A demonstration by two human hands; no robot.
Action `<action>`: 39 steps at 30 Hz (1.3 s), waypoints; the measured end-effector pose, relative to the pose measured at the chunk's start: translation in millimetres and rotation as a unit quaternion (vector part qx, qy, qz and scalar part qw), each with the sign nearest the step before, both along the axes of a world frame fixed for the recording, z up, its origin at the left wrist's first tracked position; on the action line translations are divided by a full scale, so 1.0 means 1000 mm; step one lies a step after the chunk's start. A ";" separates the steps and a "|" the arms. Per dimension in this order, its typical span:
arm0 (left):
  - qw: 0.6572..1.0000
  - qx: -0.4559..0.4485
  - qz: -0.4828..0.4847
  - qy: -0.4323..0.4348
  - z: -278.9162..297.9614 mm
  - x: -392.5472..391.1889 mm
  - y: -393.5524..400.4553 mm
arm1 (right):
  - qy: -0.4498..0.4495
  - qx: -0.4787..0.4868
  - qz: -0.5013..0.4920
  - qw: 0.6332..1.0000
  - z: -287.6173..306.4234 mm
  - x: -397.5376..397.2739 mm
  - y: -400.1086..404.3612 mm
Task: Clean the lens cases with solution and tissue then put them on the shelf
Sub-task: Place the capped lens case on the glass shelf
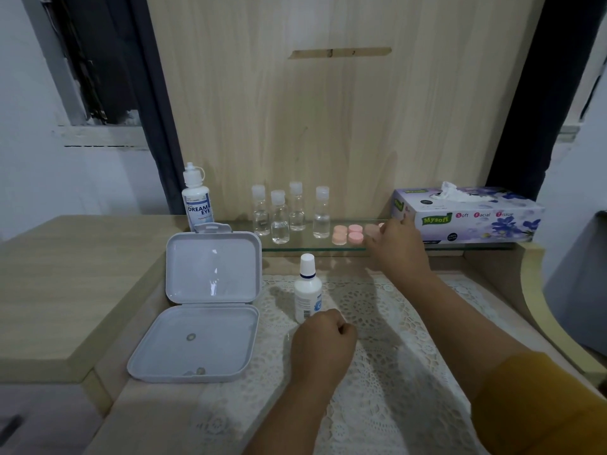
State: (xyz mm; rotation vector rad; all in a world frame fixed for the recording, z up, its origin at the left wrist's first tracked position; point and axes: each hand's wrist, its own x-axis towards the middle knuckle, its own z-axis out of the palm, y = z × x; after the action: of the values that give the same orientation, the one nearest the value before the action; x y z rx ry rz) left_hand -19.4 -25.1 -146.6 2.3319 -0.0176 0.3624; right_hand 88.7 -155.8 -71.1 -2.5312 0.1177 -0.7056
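**Right hand at the shelf with a lens case, left hand idle**

Lens cases (pixel 348 233): pink round ones, clustered on the glass shelf (pixel 315 248) at about 1 o'clock from the centre of view. Four caps show clearly in a tight two-by-two block; at least one more pink piece sits at their 3 o'clock, partly hidden by the right hand (pixel 395 247). Grouping looks deliberate: finished cases kept together, off the work surface.

Right hand reaches out to the shelf, fingers over that last pink case. Cannot tell whether the fingers grasp it or have let go, since the back of the hand blocks the contact. My read: this is the put-on-shelf step.

Left hand (pixel 323 339) sits low at 6 o'clock on the lace mat (pixel 394 323), curled into a fist; nothing visible in it. Looks parked.

Solution bottle (pixel 307 288) stands upright, capped, just at 12 o'clock of the left hand: within reach for cleaning. Tissue box (pixel 469 215) sits at 3 o'clock on the shelf end, a tissue poking up ready to pull.

Further out: grey hinged box (pixel 203 303) lies open at 9 o'clock; four small clear bottles (pixel 289 211) and a taller dropper bottle (pixel 197 198) line the shelf at 11 to 12 o'clock.
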 end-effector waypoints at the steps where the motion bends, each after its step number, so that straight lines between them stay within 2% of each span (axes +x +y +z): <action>1: 1.000 -0.001 -0.001 0.000 0.000 0.000 0.000 | 0.001 -0.001 0.001 1.000 0.000 0.001 -0.001; 17: 1.000 0.000 -0.002 0.004 0.001 0.001 0.001 | -0.012 -0.008 0.021 1.000 -0.002 -0.003 -0.010; 25: 1.000 -0.001 -0.002 0.010 0.001 0.001 0.001 | -0.033 0.027 0.030 0.999 -0.009 -0.033 -0.029; 31: 1.000 -0.025 0.004 -0.004 -0.002 0.002 0.001 | 0.020 0.097 0.092 0.991 -0.025 -0.071 -0.040; 39: 0.997 -0.065 0.002 -0.032 -0.006 0.009 0.004 | 0.102 0.073 0.179 0.976 -0.066 -0.100 -0.038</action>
State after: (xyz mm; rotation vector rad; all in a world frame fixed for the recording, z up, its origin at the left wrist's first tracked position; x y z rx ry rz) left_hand -10.4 -21.5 -152.9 2.1916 -0.0202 0.4280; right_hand -11.7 -194.0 -137.4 -2.3858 -0.2063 -0.2834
